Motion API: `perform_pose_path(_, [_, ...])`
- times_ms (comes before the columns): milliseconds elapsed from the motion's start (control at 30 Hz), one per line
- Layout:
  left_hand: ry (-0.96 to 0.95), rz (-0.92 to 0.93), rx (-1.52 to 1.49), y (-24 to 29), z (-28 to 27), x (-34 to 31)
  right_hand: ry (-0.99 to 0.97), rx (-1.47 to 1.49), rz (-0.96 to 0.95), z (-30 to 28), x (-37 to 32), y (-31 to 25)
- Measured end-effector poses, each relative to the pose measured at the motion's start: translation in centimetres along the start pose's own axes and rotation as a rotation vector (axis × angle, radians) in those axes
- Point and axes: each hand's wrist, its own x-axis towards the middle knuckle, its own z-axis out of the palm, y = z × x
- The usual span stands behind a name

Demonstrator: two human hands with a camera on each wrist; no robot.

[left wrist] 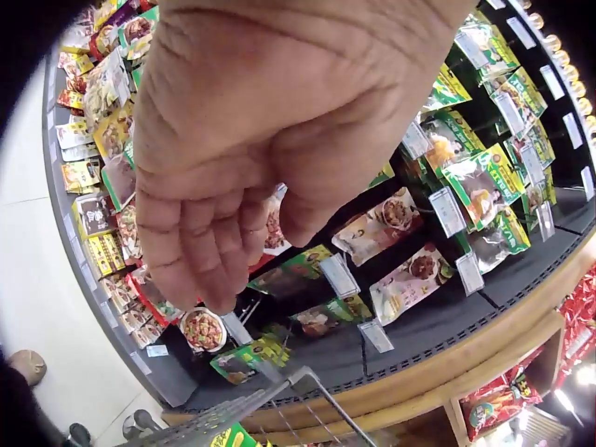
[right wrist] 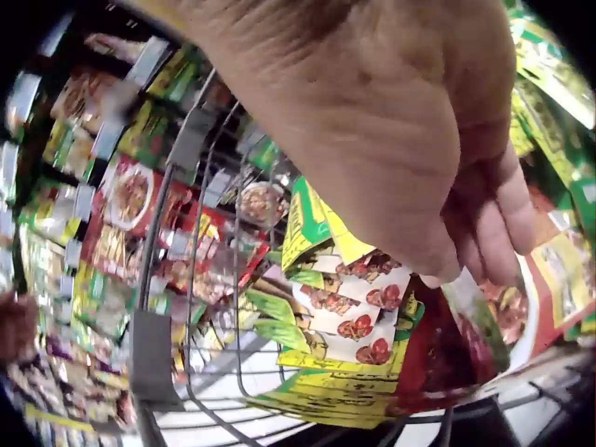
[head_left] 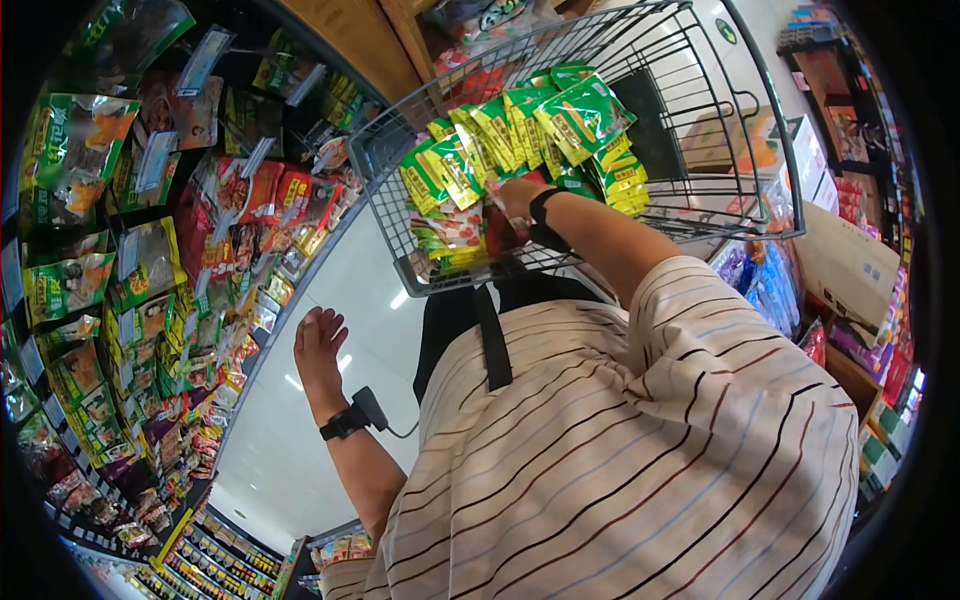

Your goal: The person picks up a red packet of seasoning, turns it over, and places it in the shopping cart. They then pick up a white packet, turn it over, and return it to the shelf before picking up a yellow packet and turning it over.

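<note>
My right hand (head_left: 520,197) reaches into a wire shopping cart (head_left: 375,215). Its thumb and curled fingers pinch the top of a red food packet (right wrist: 445,349), whose lower part stands among others at the cart's near side. Beside it are white packets with red food pictures (right wrist: 349,312) and yellow-edged ones. Green and yellow packets (head_left: 490,135) lie in overlapping rows beyond the hand. My left hand (head_left: 318,352) hangs over the aisle, fingers loosely bent and holding nothing; in the left wrist view it overlaps the shelf of packets (left wrist: 410,284) behind.
Shelves of hanging food packets (head_left: 80,150) with price tags line the left side. A wooden ledge (left wrist: 466,363) runs along the shelf base. To the right stand a cardboard box (head_left: 845,265) and blue plastic-wrapped goods (head_left: 770,285). Pale floor (head_left: 300,390) shows between cart and shelves.
</note>
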Motion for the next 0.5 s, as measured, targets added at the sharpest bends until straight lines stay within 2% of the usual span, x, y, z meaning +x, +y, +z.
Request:
perform_pose_path(133, [-0.068, 0.008, -0.025, 0.0, 0.9, 0.4, -0.082, 0.162, 0.021, -2.2, -1.7, 0.5])
perform_pose_path(167, [-0.070, 0.012, -0.014, 0.0, 1.3, 0.6, -0.085, 0.085, -0.108, -2.5, -1.4, 1.4])
perform_pose_path(300, [-0.119, 0.044, 0.039, 0.9, 4.1, 1.2, 0.053, 0.483, -0.154, -6.0, -7.0, 1.0])
perform_pose_path(500, [-0.357, 0.209, 0.168, 3.9, 10.9, 0.6, 0.182, 0.675, -0.423, -12.6, -16.0, -3.7])
